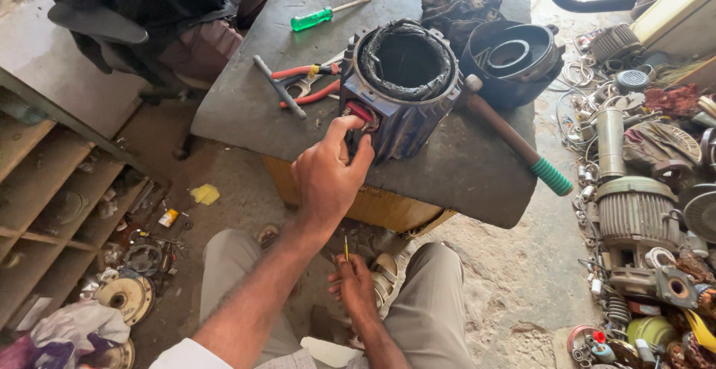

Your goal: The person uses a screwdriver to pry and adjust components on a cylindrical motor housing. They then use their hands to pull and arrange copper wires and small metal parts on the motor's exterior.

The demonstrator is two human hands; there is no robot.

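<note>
The motor stator housing (403,89) stands on end near the front edge of the grey slab table (239,115), its bore facing up and ringed by taped windings. I judge it heavy and rigid, a finned metal casting that will not flex; the fins and the top rim look like the safest holds, while the windings and the red lead (360,110) at its side seem delicate and easily nicked. My left hand (328,175) is up against the housing's near side, thumb and fingers pinched on that red lead. My right hand (354,287) is low between my knees, closed lightly around a thin yellow-tipped tool (346,248).

A hammer with a green grip (514,141) leans against the housing on the right, close enough to be knocked. Red-handled pliers (309,85) and a T-handle wrench (278,85) lie just to its left, a green screwdriver (321,15) farther back. A black end cover (514,59) sits behind, beside a dark rag (459,3). Another person's dark clothing (142,3) shows at the table's far corner. Motor parts (634,205) crowd the floor to the right.
</note>
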